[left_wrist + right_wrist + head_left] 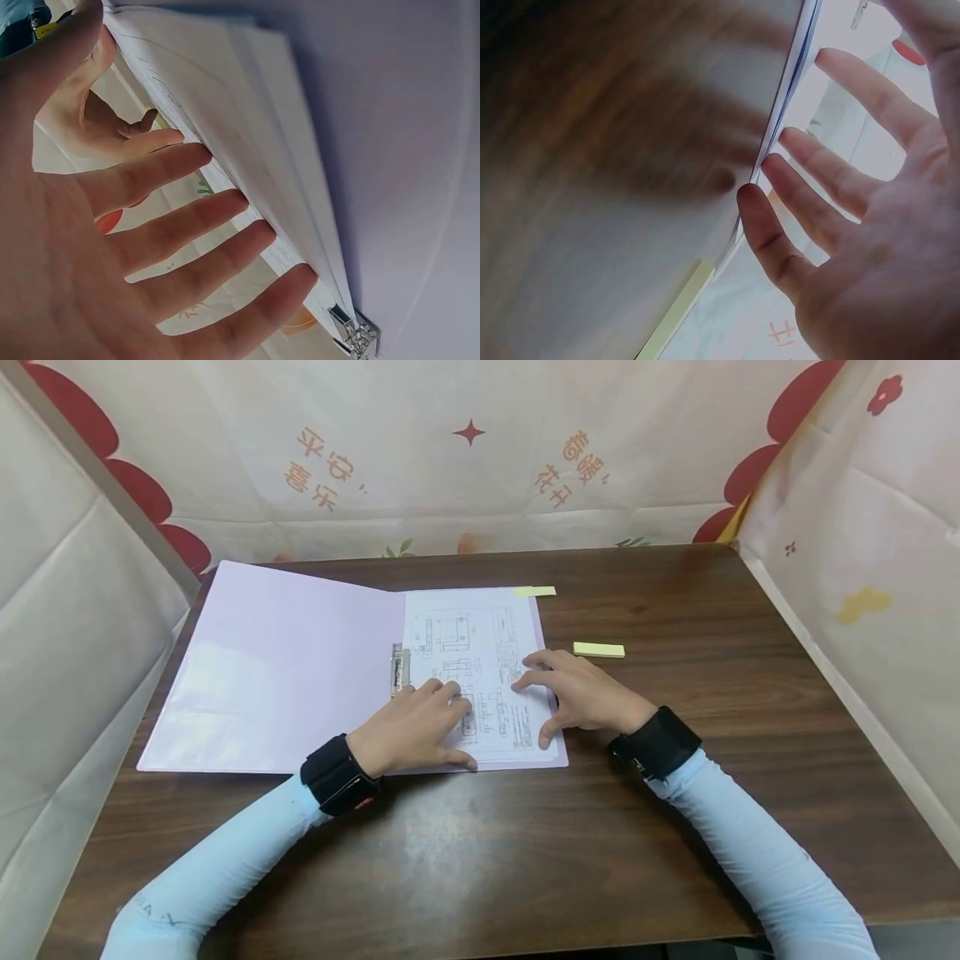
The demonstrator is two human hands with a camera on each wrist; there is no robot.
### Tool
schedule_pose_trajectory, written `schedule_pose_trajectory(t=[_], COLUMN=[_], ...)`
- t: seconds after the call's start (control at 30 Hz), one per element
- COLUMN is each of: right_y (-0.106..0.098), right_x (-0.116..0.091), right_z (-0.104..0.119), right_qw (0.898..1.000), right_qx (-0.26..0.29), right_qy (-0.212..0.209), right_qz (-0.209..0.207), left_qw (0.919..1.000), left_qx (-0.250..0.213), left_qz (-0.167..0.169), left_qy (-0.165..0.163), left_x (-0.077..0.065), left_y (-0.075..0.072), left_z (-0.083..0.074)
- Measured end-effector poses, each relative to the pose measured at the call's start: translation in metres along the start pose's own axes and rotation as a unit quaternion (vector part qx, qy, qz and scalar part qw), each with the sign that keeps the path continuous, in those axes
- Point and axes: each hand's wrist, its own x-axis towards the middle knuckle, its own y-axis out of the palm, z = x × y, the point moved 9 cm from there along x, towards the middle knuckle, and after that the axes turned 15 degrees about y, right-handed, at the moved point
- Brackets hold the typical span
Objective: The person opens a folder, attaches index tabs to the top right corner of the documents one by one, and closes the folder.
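A pale lilac folder (277, 668) lies spread on the table, with printed drawing sheets (480, 635) on its right side. A metal clip (400, 668) sits by the fold, also seen as a shiny clip (358, 334) in the left wrist view. My left hand (416, 722) rests over the lower left of the sheets, fingers extended, thumb near the bottom edge. On the right edge of the sheets lies my right hand (581, 693), its fingers spread and fingertips touching the paper. A yellow sticky tab (535, 591) sticks out past the sheets' top right corner.
A pad of yellow sticky notes (598, 650) lies on the brown wooden table (675, 635), just beyond my right hand. Printed cloth (420, 443) hangs behind the table, and pale cloth panels (862, 568) stand along both sides.
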Motion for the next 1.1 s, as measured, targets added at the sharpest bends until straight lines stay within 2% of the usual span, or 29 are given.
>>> schedule_pose_trajectory(t=[0.3,0.47,0.57,0.67,0.8,0.87,0.93,1.03,1.1], right_y=[-0.005,-0.009,-0.019,-0.039,-0.066,-0.069,-0.062,-0.039,-0.024], right_x=[0.004,0.007,0.006,0.000,-0.011,-0.013,-0.010,-0.001,0.005], right_z=[0.006,0.009,0.009,0.008,0.006,0.006,0.011,0.022,0.032], right_qw=[1.000,1.000,1.000,0.996,0.975,0.968,0.974,0.990,0.996], right_qx=[0.002,-0.013,0.002,0.048,0.121,0.135,0.124,0.082,0.047], right_qy=[0.004,-0.001,0.006,0.006,-0.015,-0.025,-0.031,-0.044,-0.056], right_qz=[-0.009,-0.017,-0.029,-0.081,-0.187,-0.208,-0.187,-0.107,-0.060], left_qw=[1.0000,0.9998,0.9995,0.9992,0.9982,0.9975,0.9970,0.9960,0.9956], left_qx=[0.000,-0.018,-0.029,-0.032,-0.047,-0.060,-0.070,-0.082,-0.081], left_qz=[0.002,0.012,0.006,-0.008,-0.025,-0.027,-0.025,-0.031,-0.046], left_qy=[0.001,-0.001,0.007,0.023,0.029,0.023,0.021,0.017,0.013], left_x=[0.002,0.003,0.003,0.003,0.000,-0.003,-0.005,-0.007,-0.009], left_y=[-0.003,-0.004,-0.007,-0.009,-0.012,-0.012,-0.012,-0.013,-0.015], left_z=[0.002,0.002,-0.001,-0.003,-0.002,0.001,0.002,0.004,0.005])
